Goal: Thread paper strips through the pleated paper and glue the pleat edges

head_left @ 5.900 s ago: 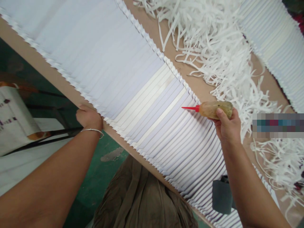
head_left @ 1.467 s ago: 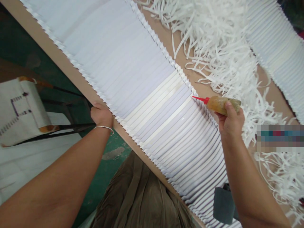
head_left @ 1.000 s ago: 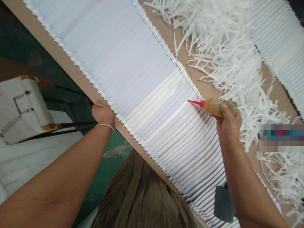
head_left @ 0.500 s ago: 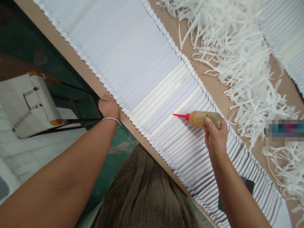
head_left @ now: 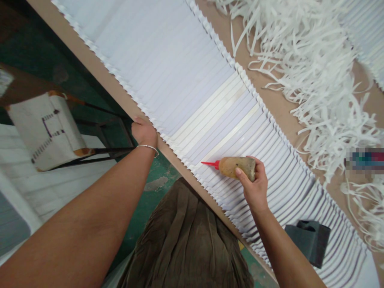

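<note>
My right hand [head_left: 255,184] is wrapped round a stained, yellowish glue bottle [head_left: 237,167] with a red pointed nozzle. The bottle lies tilted, its tip close to the left end of one strip in a long row of overlapping white paper sheets [head_left: 168,68]. A wet shine shows on the strips just above the bottle. My left hand [head_left: 144,132], with a thin bracelet at the wrist, is closed at the edge of the brown table [head_left: 180,157]; its fingertips are partly hidden.
A dark grey block-like object [head_left: 309,242] rests on the sheets at the lower right. Loose white paper trimmings [head_left: 318,76] are heaped along the table's far side, with another row of sheets [head_left: 366,36] beyond. A white-topped stool [head_left: 48,128] stands at left on the green floor.
My right hand has drawn the glue bottle down and left along the strip, from its middle to near its left end. My left hand stays at the table edge. The view has shifted slightly.
</note>
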The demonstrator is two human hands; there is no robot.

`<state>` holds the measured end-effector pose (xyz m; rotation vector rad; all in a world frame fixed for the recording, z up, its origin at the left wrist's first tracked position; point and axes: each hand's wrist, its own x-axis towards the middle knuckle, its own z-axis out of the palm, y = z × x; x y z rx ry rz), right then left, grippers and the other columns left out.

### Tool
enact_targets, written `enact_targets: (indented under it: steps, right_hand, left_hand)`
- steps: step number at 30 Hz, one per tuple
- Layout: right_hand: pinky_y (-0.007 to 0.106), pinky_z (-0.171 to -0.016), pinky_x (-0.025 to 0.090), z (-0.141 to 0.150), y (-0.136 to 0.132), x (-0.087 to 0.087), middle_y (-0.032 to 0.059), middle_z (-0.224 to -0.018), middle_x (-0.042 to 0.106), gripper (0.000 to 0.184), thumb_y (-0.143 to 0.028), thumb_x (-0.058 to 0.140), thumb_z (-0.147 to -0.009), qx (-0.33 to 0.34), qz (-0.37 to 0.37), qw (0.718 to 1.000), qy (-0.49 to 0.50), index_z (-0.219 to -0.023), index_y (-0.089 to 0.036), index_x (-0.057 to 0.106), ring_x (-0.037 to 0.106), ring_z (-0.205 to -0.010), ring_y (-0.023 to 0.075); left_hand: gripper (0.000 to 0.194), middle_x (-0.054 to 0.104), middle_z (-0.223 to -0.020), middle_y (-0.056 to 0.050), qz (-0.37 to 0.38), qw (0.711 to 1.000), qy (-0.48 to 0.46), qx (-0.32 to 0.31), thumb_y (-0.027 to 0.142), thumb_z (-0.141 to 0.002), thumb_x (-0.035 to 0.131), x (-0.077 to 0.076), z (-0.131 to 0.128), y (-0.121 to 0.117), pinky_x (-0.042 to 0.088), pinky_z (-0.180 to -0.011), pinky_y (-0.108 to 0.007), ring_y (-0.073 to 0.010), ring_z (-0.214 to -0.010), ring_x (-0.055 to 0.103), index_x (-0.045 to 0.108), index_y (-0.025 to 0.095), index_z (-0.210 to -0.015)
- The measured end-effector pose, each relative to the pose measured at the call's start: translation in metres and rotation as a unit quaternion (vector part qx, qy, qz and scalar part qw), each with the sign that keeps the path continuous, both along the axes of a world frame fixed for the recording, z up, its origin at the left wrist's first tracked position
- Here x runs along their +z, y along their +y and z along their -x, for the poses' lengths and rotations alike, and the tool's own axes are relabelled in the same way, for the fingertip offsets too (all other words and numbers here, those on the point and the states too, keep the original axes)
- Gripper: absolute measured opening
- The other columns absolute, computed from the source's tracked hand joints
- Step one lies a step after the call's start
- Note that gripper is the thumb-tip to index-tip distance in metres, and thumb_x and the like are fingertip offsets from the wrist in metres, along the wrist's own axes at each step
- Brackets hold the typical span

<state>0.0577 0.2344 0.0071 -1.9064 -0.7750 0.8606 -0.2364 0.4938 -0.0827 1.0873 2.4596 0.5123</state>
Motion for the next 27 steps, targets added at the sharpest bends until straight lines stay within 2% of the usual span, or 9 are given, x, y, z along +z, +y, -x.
enact_targets:
  steps: [2, 4, 8, 11, 14, 17, 19, 21, 27]
  right_hand:
    - [0.038, -0.086, 0.056, 0.005, -0.003, 0.006, 0.0045, -0.111, 0.065, 0.059, -0.047, 0.082, -0.077, 0.019, 0.005, 0.999, -0.030, -0.126, -0.023, 0.059, 0.064, -0.096, 0.0204]
    - [0.040, -0.086, 0.057, 0.005, -0.006, 0.010, 0.0059, -0.115, 0.065, 0.062, -0.043, 0.085, -0.076, 0.041, -0.025, 0.996, -0.081, -0.129, -0.024, 0.058, 0.065, -0.100, 0.0222]
    - [0.049, -0.091, 0.059, -0.010, -0.003, 0.019, 0.0074, -0.124, 0.066, 0.080, -0.030, 0.092, -0.066, 0.094, -0.202, 0.960, -0.166, -0.136, -0.028, 0.054, 0.069, -0.109, 0.0286]
    - [0.057, -0.102, 0.055, -0.037, 0.018, 0.028, 0.0073, -0.126, 0.066, 0.083, -0.024, 0.093, -0.061, 0.042, -0.286, 0.940, -0.181, -0.135, -0.027, 0.055, 0.068, -0.116, 0.0309]
    - [0.056, -0.107, 0.052, -0.077, 0.056, 0.033, 0.0057, -0.121, 0.067, 0.060, -0.030, 0.088, -0.069, -0.101, -0.271, 0.951, -0.110, -0.121, -0.023, 0.059, 0.068, -0.115, 0.0262]
    - [0.045, -0.088, 0.061, -0.118, 0.097, 0.029, 0.0047, -0.109, 0.068, 0.044, -0.037, 0.081, -0.075, -0.181, -0.229, 0.955, 0.048, -0.109, -0.021, 0.059, 0.071, -0.096, 0.0217]
    - [0.037, -0.073, 0.062, -0.138, 0.119, 0.022, 0.0054, -0.104, 0.068, 0.044, -0.038, 0.083, -0.072, -0.193, -0.206, 0.954, 0.100, -0.105, -0.021, 0.059, 0.071, -0.087, 0.0208]
    - [0.033, -0.065, 0.061, -0.151, 0.134, 0.016, 0.0057, -0.102, 0.068, 0.044, -0.037, 0.085, -0.069, -0.193, -0.195, 0.955, 0.112, -0.101, -0.021, 0.059, 0.071, -0.082, 0.0202]
    - [0.033, -0.064, 0.061, -0.159, 0.155, 0.004, 0.0050, -0.101, 0.069, 0.047, -0.035, 0.088, -0.066, -0.189, -0.190, 0.958, 0.105, -0.098, -0.021, 0.056, 0.073, -0.081, 0.0203]
  left_hand:
    - [0.054, 0.064, -0.123, -0.038, 0.005, 0.999, 0.041, 0.026, 0.022, -0.111, 0.021, 0.001, -0.001, 0.000, 0.049, -0.101, -0.046, -0.0367, -0.123, 0.065, 0.062, -0.013, -0.116]
    - [0.052, 0.067, -0.120, -0.036, 0.006, 0.998, 0.058, 0.028, 0.021, -0.111, 0.024, 0.000, -0.002, 0.001, 0.051, -0.100, -0.045, -0.0359, -0.120, 0.067, 0.064, -0.012, -0.115]
    - [0.054, 0.067, -0.119, -0.036, 0.006, 0.997, 0.075, 0.022, 0.022, -0.111, 0.023, -0.004, 0.000, 0.001, 0.052, -0.099, -0.045, -0.0365, -0.117, 0.069, 0.065, -0.011, -0.113]
    - [0.056, 0.068, -0.116, -0.035, 0.006, 0.996, 0.083, 0.022, 0.025, -0.111, 0.022, -0.007, 0.002, 0.001, 0.054, -0.097, -0.045, -0.0361, -0.113, 0.070, 0.066, -0.009, -0.111]
    - [0.054, 0.070, -0.114, -0.033, 0.001, 0.996, 0.091, 0.024, 0.026, -0.110, 0.023, -0.011, 0.005, 0.001, 0.054, -0.094, -0.043, -0.0342, -0.110, 0.071, 0.067, -0.005, -0.108]
    - [0.053, 0.070, -0.112, -0.032, 0.002, 0.995, 0.102, 0.018, 0.026, -0.109, 0.023, -0.013, 0.007, 0.001, 0.055, -0.092, -0.042, -0.0339, -0.108, 0.072, 0.067, -0.004, -0.106]
    - [0.054, 0.070, -0.111, -0.032, 0.004, 0.994, 0.108, 0.013, 0.025, -0.109, 0.022, -0.014, 0.007, 0.001, 0.055, -0.090, -0.042, -0.0346, -0.107, 0.072, 0.067, -0.004, -0.105]
    - [0.054, 0.070, -0.110, -0.032, 0.004, 0.994, 0.112, 0.009, 0.025, -0.108, 0.021, -0.014, 0.008, 0.001, 0.056, -0.088, -0.041, -0.0342, -0.105, 0.073, 0.067, -0.004, -0.104]
    - [0.053, 0.069, -0.111, -0.034, 0.015, 0.994, 0.107, 0.011, 0.024, -0.108, 0.022, -0.009, 0.006, 0.002, 0.055, -0.089, -0.042, -0.0354, -0.108, 0.071, 0.067, -0.005, -0.104]
